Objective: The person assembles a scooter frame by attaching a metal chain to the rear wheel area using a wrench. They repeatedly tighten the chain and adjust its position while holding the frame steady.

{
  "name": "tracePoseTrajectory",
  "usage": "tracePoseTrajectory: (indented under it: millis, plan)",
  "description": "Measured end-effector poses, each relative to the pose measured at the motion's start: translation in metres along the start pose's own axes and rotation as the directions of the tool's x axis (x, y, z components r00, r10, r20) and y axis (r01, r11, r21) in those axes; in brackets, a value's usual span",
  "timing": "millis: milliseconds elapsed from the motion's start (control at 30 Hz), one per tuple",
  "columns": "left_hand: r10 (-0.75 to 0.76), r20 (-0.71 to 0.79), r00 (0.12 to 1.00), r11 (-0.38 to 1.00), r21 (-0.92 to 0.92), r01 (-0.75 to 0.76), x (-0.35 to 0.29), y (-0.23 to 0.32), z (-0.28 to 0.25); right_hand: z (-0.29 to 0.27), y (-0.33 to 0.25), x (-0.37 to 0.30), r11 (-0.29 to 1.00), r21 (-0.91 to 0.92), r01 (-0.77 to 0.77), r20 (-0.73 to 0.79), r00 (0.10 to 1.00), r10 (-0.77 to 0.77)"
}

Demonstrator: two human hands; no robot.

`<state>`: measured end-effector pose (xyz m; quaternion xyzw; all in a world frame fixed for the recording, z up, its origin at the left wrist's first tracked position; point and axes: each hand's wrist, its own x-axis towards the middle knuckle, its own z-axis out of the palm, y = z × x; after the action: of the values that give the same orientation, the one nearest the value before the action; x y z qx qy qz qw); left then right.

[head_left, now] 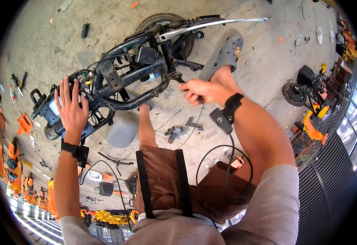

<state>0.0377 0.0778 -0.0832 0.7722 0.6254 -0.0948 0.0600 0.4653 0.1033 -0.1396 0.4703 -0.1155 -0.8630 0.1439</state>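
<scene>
A stripped black scooter frame (146, 70) lies across the floor before me, its rear wheel at the far end. My left hand (73, 110) rests with fingers spread on the front end, next to a boxy panel (52, 108) and loose wiring. My right hand (201, 90) is closed round the handle of a dark wrench (175, 76). The wrench's head meets the lower frame tube; the exact fastener is too small to make out. A bent silver bar (215, 23) juts right from the frame's rear.
My foot in a grey clog (224, 51) stands right of the frame. A grey rounded cover (122, 130) and a small metal part (177, 132) lie nearer me. Pliers-like tools (19, 83) are at the left. Another partly stripped scooter (305, 87) stands right; cables hang from my wrists.
</scene>
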Motion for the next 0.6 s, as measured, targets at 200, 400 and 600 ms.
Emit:
tracePoseTrajectory:
  millis: [200, 400, 600]
  plan:
    - [-0.004, -0.001, 1.0, 1.0, 0.007, 0.004, -0.004, 0.001, 0.0, -0.041, -0.028, -0.113, 0.567, -0.736, -0.369, -0.501, 0.861, -0.09]
    - [-0.008, -0.017, 1.0, 1.0, 0.006, 0.008, -0.011, -0.004, 0.0, 0.019, -0.022, -0.073, 0.602, -0.747, -0.28, -0.531, 0.798, -0.287]
    - [-0.001, -0.042, 0.999, 1.0, 0.003, 0.001, -0.006, -0.003, 0.005, 0.008, 0.009, -0.057, 0.368, -0.911, -0.186, -0.376, 0.739, -0.559]
